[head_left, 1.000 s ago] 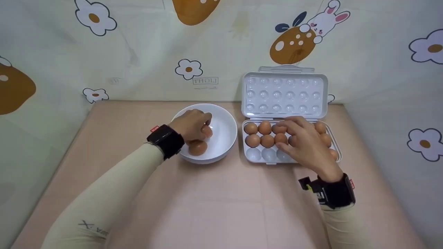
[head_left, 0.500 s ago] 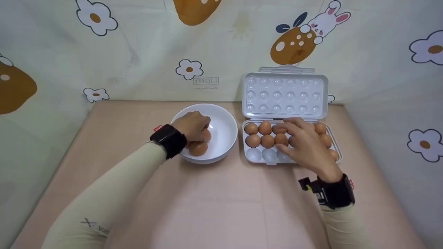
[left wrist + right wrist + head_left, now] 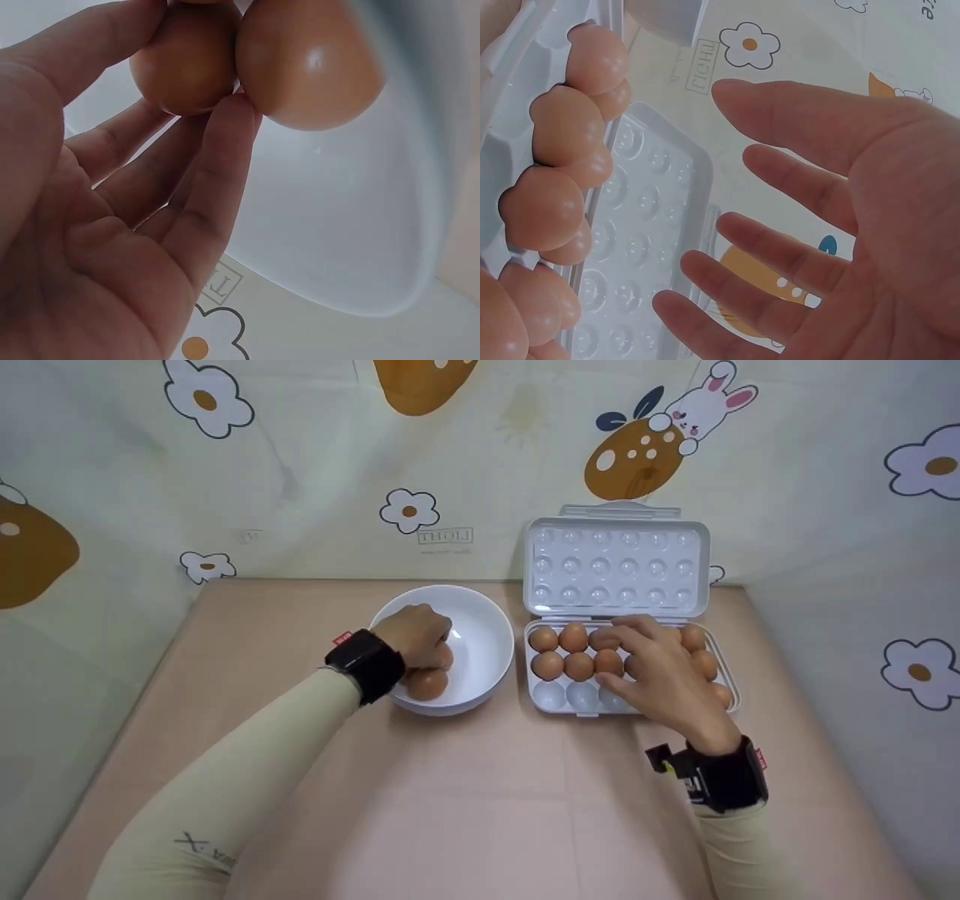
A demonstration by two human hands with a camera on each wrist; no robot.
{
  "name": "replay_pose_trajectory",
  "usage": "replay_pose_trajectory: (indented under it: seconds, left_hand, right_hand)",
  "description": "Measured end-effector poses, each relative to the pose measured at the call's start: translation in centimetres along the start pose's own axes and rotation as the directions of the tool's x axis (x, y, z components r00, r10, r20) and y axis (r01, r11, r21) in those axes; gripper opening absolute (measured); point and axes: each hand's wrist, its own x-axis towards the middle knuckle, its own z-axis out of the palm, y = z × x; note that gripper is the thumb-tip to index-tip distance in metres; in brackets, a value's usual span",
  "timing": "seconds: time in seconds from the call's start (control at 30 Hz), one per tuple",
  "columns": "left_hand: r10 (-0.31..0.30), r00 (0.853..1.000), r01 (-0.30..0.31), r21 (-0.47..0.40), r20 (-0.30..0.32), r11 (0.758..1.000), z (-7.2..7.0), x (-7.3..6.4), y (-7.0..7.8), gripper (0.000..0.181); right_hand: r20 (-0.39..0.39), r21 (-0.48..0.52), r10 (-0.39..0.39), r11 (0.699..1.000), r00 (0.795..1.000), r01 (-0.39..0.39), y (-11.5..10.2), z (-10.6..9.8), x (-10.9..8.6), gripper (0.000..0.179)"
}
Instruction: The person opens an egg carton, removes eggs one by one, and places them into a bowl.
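Note:
My left hand (image 3: pixel 412 636) reaches into the white bowl (image 3: pixel 491 649). Thumb and fingertips grip a brown egg (image 3: pixel 186 60), seen closely in the left wrist view. A second brown egg (image 3: pixel 311 64) lies against it; the head view shows an egg (image 3: pixel 426 685) near the bowl's front wall. Above the egg box (image 3: pixel 592 713) hovers my right hand (image 3: pixel 664 679), its fingers spread and holding nothing. Brown eggs (image 3: pixel 559 206) fill much of the box's back and middle rows. Several front cups (image 3: pixel 550 696) on the left are bare, and the right hand hides part of the box.
The egg box's dimpled lid (image 3: pixel 616 566) stands raised at the back. Bowl and box sit side by side on a pinkish table (image 3: pixel 465 810). A patterned cloth (image 3: pixel 300 472) hangs behind and along both sides.
My left hand has shifted slightly down in the bowl, bringing the gripped egg nearer the front egg. The right hand has stayed almost still over the box.

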Motion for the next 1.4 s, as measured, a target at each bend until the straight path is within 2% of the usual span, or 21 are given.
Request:
replay_pose_trajectory:
  seconds: [0.23, 0.43, 0.53, 0.63, 0.77, 0.87, 1.0, 1.1, 1.17, 1.27, 1.33, 1.4]
  left_hand:
    - [-0.008, 1.0, 0.008, 0.013, 0.012, 1.0, -0.1, -0.1, 0.0, 0.013]
    - [-0.003, 1.0, 0.003, 0.035, 0.01, 0.999, -0.4, -0.2, -0.1, 0.027]
    - [0.012, 1.0, -0.011, 0.039, -0.016, 0.999, -0.6, -0.4, -0.1, 0.034]
    - [0.047, 0.997, -0.045, 0.032, -0.066, 0.998, -0.6, -0.7, 0.0, 0.036]
    - [0.076, 0.99, -0.077, -0.006, -0.118, 0.997, -0.6, -1.6, 1.0, 0.036]
    - [0.108, 0.981, -0.113, -0.021, -0.16, 0.993, -0.5, -2.3, 2.1, 0.038]
    - [0.188, 0.95, -0.198, -0.016, -0.247, 0.98, 0.0, -3.4, 3.7, 0.043]
    - [0.241, 0.917, -0.261, -0.022, -0.317, 0.965, 0.8, -4.1, 5.0, 0.047]
    - [0.253, 0.903, -0.28, -0.027, -0.348, 0.96, 1.5, -4.5, 5.9, 0.048]
    - [0.283, 0.871, -0.322, -0.03, -0.402, 0.946, 2.6, -4.9, 7.1, 0.051]
    - [0.295, 0.856, -0.337, -0.026, -0.425, 0.941, 3.4, -5.1, 7.8, 0.053]
    - [0.327, 0.829, -0.371, -0.007, -0.455, 0.929, 4.2, -5.0, 8.3, 0.054]
  right_hand:
    - [-0.004, -0.011, -0.01, 1.0, 1.0, 0.01, 0.0, 0.1, 0.1, 0.041]
    - [-0.007, -0.001, -0.032, 0.999, 0.999, 0.032, 0.1, 0.0, 0.0, 0.044]
    - [-0.009, 0.003, -0.051, 0.999, 0.999, 0.051, 0.3, -0.2, -0.1, 0.047]
    - [0.006, 0.007, -0.032, 0.999, 0.999, 0.032, 0.4, -0.6, -0.2, 0.047]
    - [0.019, -0.01, 0.03, 1.0, 0.999, -0.03, 0.8, -1.4, -0.5, 0.043]
    - [0.02, -0.035, 0.039, 0.999, 0.999, -0.039, 1.5, -1.7, -0.8, 0.042]
    - [0.049, -0.068, 0.042, 0.997, 0.998, -0.039, 2.4, -1.7, -1.2, 0.037]
    - [0.094, -0.072, 0.086, 0.994, 0.992, -0.079, 2.9, -1.6, -1.3, 0.032]
    - [0.13, -0.07, 0.126, 0.991, 0.983, -0.118, 3.1, -1.4, -1.4, 0.029]
    - [0.177, -0.076, 0.174, 0.984, 0.969, -0.163, 3.3, -1.2, -1.4, 0.024]
    - [0.196, -0.085, 0.195, 0.98, 0.961, -0.182, 3.5, -1.1, -1.4, 0.02]
    - [0.2, -0.092, 0.206, 0.977, 0.958, -0.19, 3.7, -0.9, -1.4, 0.016]
